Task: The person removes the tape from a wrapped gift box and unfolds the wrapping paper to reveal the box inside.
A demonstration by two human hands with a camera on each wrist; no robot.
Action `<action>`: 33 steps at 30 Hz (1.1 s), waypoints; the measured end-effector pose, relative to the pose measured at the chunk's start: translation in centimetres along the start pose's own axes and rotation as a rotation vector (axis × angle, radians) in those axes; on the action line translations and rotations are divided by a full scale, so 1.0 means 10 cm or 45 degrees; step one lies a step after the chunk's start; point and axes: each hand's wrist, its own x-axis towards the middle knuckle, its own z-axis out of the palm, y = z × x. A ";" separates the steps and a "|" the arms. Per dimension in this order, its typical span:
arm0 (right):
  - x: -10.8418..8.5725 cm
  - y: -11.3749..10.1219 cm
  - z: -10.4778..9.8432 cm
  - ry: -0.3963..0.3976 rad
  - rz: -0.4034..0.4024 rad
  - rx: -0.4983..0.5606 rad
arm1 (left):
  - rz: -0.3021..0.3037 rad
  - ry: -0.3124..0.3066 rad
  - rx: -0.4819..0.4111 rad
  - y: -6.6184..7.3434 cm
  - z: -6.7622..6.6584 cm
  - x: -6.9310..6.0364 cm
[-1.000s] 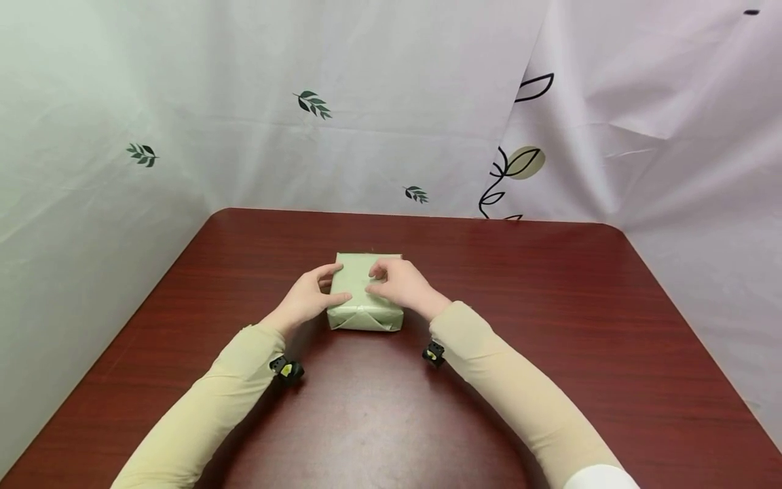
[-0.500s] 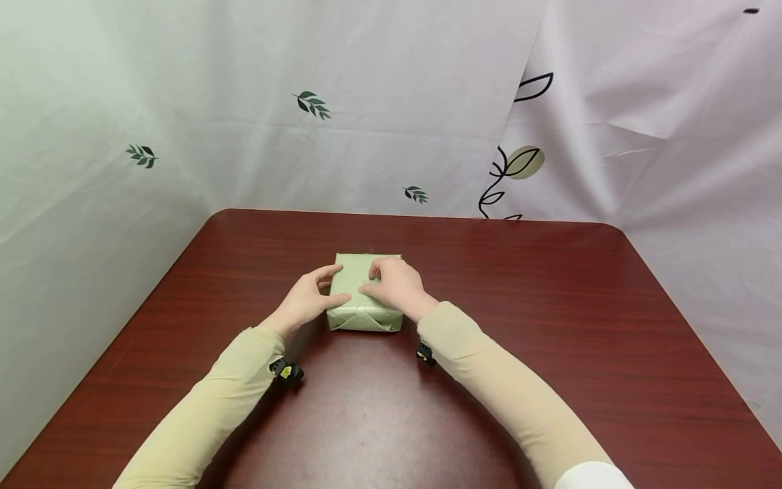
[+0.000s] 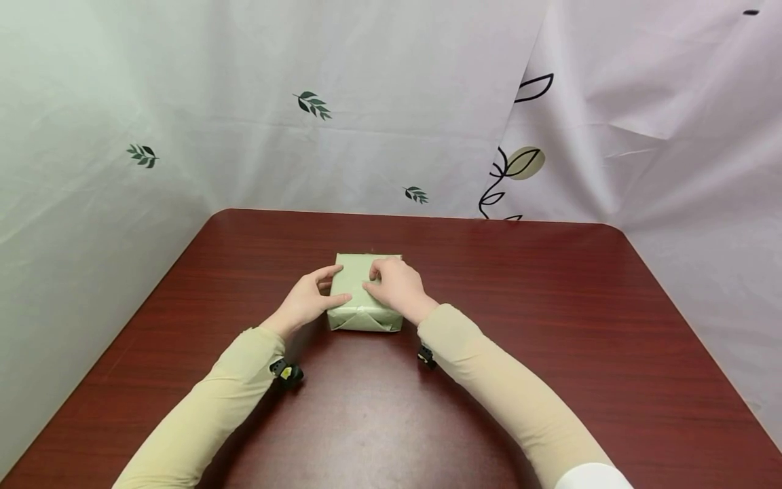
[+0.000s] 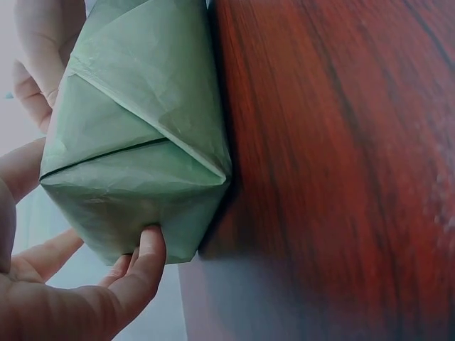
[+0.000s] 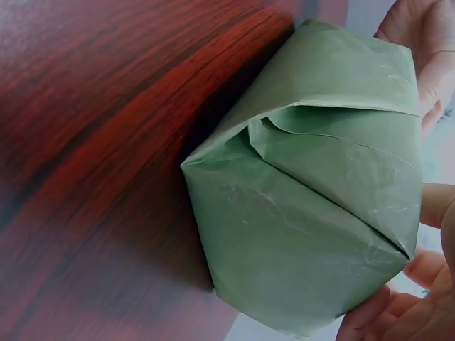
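Observation:
A box wrapped in pale green paper [image 3: 365, 318] lies on the table between both hands. Folded flaps cover its near end, as the wrapped box [image 4: 146, 106] in the left wrist view and the wrapped box [image 5: 306, 220] in the right wrist view show. My left hand [image 3: 303, 299] grips the left side, thumb on top, while fingertips of the left hand [image 4: 106, 302] press the side. Over the top's right part, my right hand [image 3: 400, 288] has thumb and index finger bent close together; other fingers of the right hand [image 5: 423, 302] touch the right side. Nothing is discernible between thumb and index finger.
The dark red wooden table [image 3: 550, 305] extends all around the box. White curtains with leaf prints [image 3: 366, 156] hang behind the table and along both sides. A small black device is strapped at each wrist.
My right hand and forearm have shifted slightly left over the box, with the thumb tip moving a little left and then slightly back. My left hand and the box have stayed put.

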 end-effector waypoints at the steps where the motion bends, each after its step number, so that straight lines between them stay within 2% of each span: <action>1: 0.00 0.00 0.00 0.004 -0.010 -0.015 | 0.005 -0.001 0.005 0.00 0.00 0.00; 10: -0.03 -0.02 0.02 0.080 -0.123 -0.084 | 0.044 -0.009 0.041 -0.02 -0.02 0.00; 16: -0.03 -0.02 0.02 0.093 -0.134 -0.090 | 0.049 -0.005 0.042 -0.02 -0.02 0.00; 22: -0.02 0.01 0.03 0.077 -0.121 -0.037 | 0.046 0.000 0.042 -0.03 -0.01 0.01; 29: -0.02 0.07 0.02 0.109 -0.161 0.083 | 0.039 -0.001 0.040 -0.02 0.00 0.01; 33: -0.02 0.11 0.00 0.110 -0.134 0.172 | 0.043 -0.005 0.044 -0.02 0.00 0.01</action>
